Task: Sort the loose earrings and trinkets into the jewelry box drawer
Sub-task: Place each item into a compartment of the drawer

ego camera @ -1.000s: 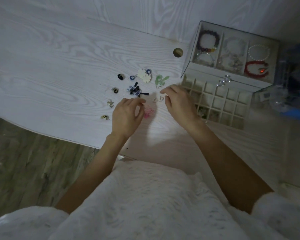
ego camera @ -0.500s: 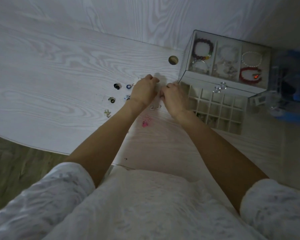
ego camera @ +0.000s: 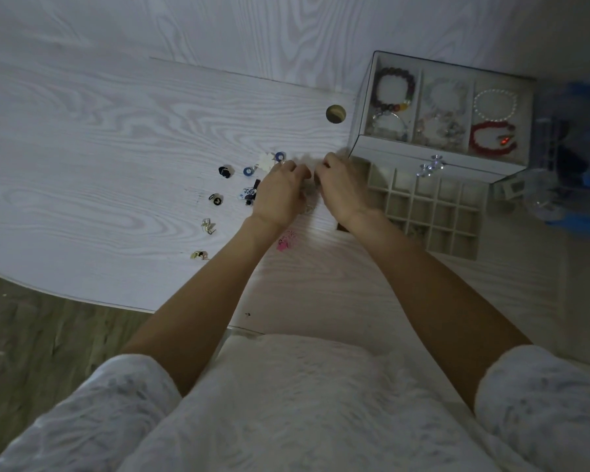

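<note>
Loose earrings lie on the white wood-grain table: a black round stud (ego camera: 225,171), a blue ring (ego camera: 248,171), a white flower piece (ego camera: 265,161), a black heart stud (ego camera: 215,198), a gold earring (ego camera: 208,225), a gold-and-black one (ego camera: 199,255) and a pink trinket (ego camera: 285,241). My left hand (ego camera: 280,194) and my right hand (ego camera: 341,189) meet fingertip to fingertip over the right end of the pile, fingers curled. Anything between the fingers is hidden and blurred. The jewelry box drawer (ego camera: 433,212), a grid of small cells, stands pulled out just right of my right hand.
The jewelry box top (ego camera: 365,97) holds bracelets in three compartments behind the drawer. A round cable hole (ego camera: 335,114) sits left of the box. Clear and blue plastic containers (ego camera: 566,185) stand at the far right. The table's curved front edge (ego camera: 82,294) drops to the wooden floor.
Both hands moved away from me, from near the pink trinket up to the far end of the pile. They now cover the green leaf earrings, and the pink trinket lies uncovered.
</note>
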`<action>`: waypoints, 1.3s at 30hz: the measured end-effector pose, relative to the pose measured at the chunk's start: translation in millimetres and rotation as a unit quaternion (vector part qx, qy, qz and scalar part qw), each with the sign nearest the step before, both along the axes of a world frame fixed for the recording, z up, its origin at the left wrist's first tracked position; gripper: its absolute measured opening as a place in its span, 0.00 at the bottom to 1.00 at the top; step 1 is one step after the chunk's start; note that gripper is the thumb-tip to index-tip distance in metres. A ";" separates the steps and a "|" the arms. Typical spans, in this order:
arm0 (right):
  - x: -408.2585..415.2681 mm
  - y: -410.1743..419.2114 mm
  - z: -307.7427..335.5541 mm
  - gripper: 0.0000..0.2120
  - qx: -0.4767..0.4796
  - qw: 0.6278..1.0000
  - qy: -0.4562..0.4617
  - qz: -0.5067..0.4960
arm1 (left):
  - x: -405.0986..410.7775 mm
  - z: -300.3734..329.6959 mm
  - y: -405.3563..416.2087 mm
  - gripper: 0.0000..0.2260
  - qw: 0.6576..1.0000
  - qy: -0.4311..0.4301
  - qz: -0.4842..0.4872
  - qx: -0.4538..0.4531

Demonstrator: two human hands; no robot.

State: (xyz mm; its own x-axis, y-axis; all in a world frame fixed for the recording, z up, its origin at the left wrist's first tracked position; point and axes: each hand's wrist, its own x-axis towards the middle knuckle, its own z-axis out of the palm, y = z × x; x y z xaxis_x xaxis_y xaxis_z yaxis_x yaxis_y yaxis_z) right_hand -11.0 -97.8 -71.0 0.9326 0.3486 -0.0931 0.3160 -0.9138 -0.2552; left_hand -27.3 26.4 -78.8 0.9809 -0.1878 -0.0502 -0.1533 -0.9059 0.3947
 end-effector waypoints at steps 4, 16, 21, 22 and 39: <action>-11.2 -8.0 5.3 0.05 0.093 0.995 0.004 -0.045 | 0.5 1.2 -3.2 0.14 0.999 0.032 0.009 0.003; -52.5 -72.8 32.4 0.05 0.374 0.889 0.053 -0.259 | 4.9 6.5 -7.8 0.13 0.999 0.038 0.016 0.009; -51.4 -90.8 23.2 0.03 0.280 0.930 -0.013 -0.239 | 6.6 7.2 -10.2 0.10 0.999 0.043 -0.012 -0.012; -50.7 -91.4 22.1 0.03 0.258 0.937 -0.017 -0.235 | 6.2 7.5 -9.7 0.09 0.999 0.038 -0.016 -0.018; -49.5 -91.3 23.5 0.10 0.174 0.959 0.038 -0.222 | -11.8 28.3 -73.7 0.10 0.970 0.026 -0.011 -0.241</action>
